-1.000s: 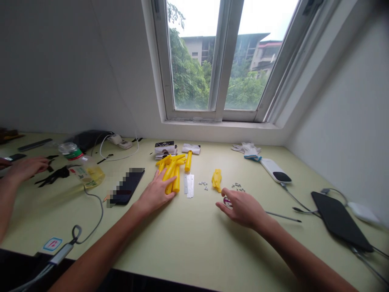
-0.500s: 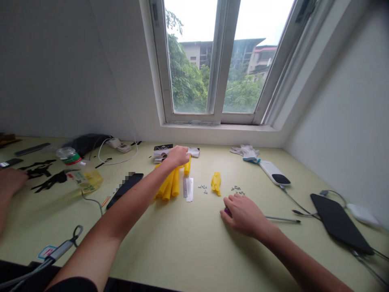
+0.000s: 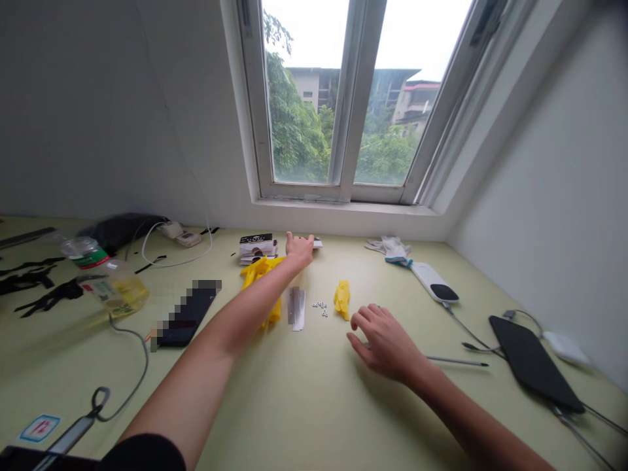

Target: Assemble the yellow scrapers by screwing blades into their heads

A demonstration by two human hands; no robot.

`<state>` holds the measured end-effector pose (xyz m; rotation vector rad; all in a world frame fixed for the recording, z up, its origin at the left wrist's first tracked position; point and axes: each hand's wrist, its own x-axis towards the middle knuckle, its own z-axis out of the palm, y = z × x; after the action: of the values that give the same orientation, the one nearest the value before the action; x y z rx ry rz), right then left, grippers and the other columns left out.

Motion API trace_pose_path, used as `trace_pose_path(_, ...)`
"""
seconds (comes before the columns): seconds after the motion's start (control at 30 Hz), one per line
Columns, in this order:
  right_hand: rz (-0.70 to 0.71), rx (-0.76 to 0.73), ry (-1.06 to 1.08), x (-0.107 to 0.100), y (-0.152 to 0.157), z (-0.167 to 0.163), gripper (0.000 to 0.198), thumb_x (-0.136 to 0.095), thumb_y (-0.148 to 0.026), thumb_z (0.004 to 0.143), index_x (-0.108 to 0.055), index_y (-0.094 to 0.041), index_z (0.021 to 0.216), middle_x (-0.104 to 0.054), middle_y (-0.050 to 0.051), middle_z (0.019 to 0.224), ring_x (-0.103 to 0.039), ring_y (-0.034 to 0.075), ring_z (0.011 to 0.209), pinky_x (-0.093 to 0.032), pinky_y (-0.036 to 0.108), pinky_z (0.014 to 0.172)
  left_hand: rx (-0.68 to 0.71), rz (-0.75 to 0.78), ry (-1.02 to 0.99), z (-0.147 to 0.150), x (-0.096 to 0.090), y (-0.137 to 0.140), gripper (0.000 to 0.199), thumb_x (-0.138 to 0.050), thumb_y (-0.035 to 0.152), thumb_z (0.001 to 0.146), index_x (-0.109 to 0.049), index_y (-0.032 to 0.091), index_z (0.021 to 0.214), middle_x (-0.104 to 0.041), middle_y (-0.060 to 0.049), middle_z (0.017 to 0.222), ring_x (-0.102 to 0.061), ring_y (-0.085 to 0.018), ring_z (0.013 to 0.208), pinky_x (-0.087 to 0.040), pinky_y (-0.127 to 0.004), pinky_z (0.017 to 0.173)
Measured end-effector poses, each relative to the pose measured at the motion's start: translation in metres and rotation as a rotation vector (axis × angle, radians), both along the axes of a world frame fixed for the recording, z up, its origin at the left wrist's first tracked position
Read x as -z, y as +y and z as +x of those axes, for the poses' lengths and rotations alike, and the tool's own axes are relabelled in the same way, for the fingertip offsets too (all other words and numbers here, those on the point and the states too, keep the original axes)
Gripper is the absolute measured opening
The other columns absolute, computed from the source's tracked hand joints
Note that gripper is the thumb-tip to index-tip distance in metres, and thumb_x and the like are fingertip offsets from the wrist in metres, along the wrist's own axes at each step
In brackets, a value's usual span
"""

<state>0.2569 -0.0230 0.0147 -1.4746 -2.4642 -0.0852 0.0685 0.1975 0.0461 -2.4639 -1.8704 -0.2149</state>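
"Which step is in hand?"
"A reach across the counter [image 3: 294,405], I'd judge. The left hand [image 3: 299,248] is at the far side, by a white packet [image 3: 318,243]."
"Are its fingers gripping anything?"
"I can't tell; the back of the hand hides it."
"And the right hand [image 3: 387,340]?"
"Low over the near side, thumb and forefinger parted, a thin rod [image 3: 461,361] showing beyond the wrist. Whether it grips anything, I can't tell."
"Where are the parts?"
"Yellow tubes [image 3: 256,269] lie partly behind the left forearm; metal strips [image 3: 296,309], small nuts [image 3: 320,305] and a yellow piece [image 3: 342,299] sit between the hands."
"What does the next move call for?"
"Probably keeping that forearm clear of the tubes."
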Motion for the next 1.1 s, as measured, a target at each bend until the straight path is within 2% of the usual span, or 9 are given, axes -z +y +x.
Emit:
trace_pose_path(0.1, 0.053, -0.022, 0.158, -0.008, 0.009, 0.004, 0.018, -0.044, -0.027, 0.093, -0.057, -0.019, 0.084, -0.061, 0.007, 0.085, -0.052, 0.021, 0.083, -0.040, 0.037, 0.080, 0.029, 0.081, -0.161, -0.002, -0.007, -0.011, 0.040, -0.051, 0.021, 0.088, -0.047, 0.017, 0.127, -0.068, -0.014, 0.102, -0.062, -0.029, 0.104, -0.027, -0.053, 0.103)
trace_pose_path(0.23, 0.001, 0.081, 0.605, -0.024, 0.049, 0.013, 0.019, -0.049, -0.034, 0.091, -0.057, -0.019, 0.083, -0.061, 0.006, 0.082, -0.054, 0.018, 0.075, -0.044, 0.034, 0.073, 0.086, 0.168, -0.411, 0.000, -0.010, -0.032, 0.049, -0.047, 0.031, 0.092, -0.032, 0.021, 0.138, -0.063, -0.011, 0.110, -0.063, -0.022, 0.097, -0.044, -0.036, 0.088)
trace_pose_path(0.27, -0.014, 0.119, 0.748, -0.030, 0.063, 0.014, 0.020, -0.052, -0.038, 0.088, -0.057, -0.019, 0.085, -0.061, 0.005, 0.081, -0.055, 0.018, 0.072, -0.044, 0.033, 0.070, 0.103, 0.177, -0.514, 0.001, -0.010, -0.038, 0.055, -0.049, 0.032, 0.091, -0.027, 0.021, 0.141, -0.063, -0.009, 0.106, -0.064, -0.020, 0.091, -0.047, -0.033, 0.082)
trace_pose_path(0.33, -0.007, 0.159, 0.989, -0.043, 0.091, 0.016, 0.027, -0.054, -0.045, 0.084, -0.056, -0.019, 0.091, -0.061, 0.004, 0.080, -0.055, 0.016, 0.067, -0.046, 0.032, 0.064, 0.144, 0.162, -0.906, 0.006, -0.009, -0.051, 0.072, -0.060, 0.032, 0.085, -0.020, 0.024, 0.144, -0.061, -0.005, 0.096, -0.064, -0.017, 0.076, -0.050, -0.029, 0.070)
trace_pose_path(0.4, 0.043, 0.164, 1.117, -0.058, 0.114, 0.013, 0.032, -0.050, -0.049, 0.085, -0.051, -0.019, 0.098, -0.059, 0.003, 0.080, -0.055, 0.015, 0.064, -0.046, 0.030, 0.059, 0.204, 0.117, -1.198, 0.010, -0.008, -0.064, 0.084, -0.065, 0.031, 0.081, -0.013, 0.029, 0.148, -0.056, -0.002, 0.095, -0.061, -0.012, 0.064, -0.050, -0.026, 0.059)
trace_pose_path(0.47, 0.081, 0.155, 1.173, -0.070, 0.126, 0.007, 0.035, -0.047, -0.051, 0.086, -0.049, -0.020, 0.101, -0.058, 0.002, 0.082, -0.054, 0.014, 0.063, -0.046, 0.028, 0.056, 0.280, 0.059, -1.365, 0.012, -0.007, -0.078, 0.094, -0.067, 0.031, 0.080, -0.005, 0.035, 0.149, -0.053, 0.000, 0.094, -0.058, -0.009, 0.057, -0.049, -0.022, 0.050)
trace_pose_path(0.7, -0.097, 0.096, 1.357, -0.079, 0.111, -0.012, 0.041, -0.068, -0.050, 0.074, -0.054, -0.021, 0.098, -0.063, 0.000, 0.072, -0.052, 0.012, 0.059, -0.041, 0.023, 0.048, 0.324, -0.081, -1.522, -0.001, -0.003, -0.113, 0.093, -0.071, 0.032, 0.077, -0.011, 0.043, 0.147, -0.050, 0.002, 0.096, -0.058, -0.008, 0.056, -0.048, -0.018, 0.041)
trace_pose_path(0.9, -0.251, 0.089, 1.334, -0.080, 0.107, -0.011, 0.032, -0.072, -0.044, 0.071, -0.064, -0.017, 0.087, -0.065, 0.002, 0.074, -0.056, 0.012, 0.059, -0.043, 0.025, 0.052, 0.366, -0.182, -1.616, -0.007, 0.001, -0.121, 0.056, -0.057, 0.043, 0.088, -0.028, 0.036, 0.135, -0.050, 0.000, 0.098, -0.057, -0.006, 0.050, -0.047, -0.019, 0.038)
trace_pose_path(1.1, -0.406, 0.040, 1.273, -0.077, 0.109, -0.005, 0.033, -0.073, -0.044, 0.071, -0.065, -0.018, 0.089, -0.062, 0.000, 0.069, -0.052, 0.011, 0.056, -0.041, 0.023, 0.049, 0.344, -0.166, -1.654, -0.005, 0.002, -0.127, 0.035, -0.046, 0.052, 0.092, -0.030, 0.031, 0.115, -0.053, 0.000, 0.097, -0.057, -0.006, 0.044, -0.046, -0.017, 0.034)
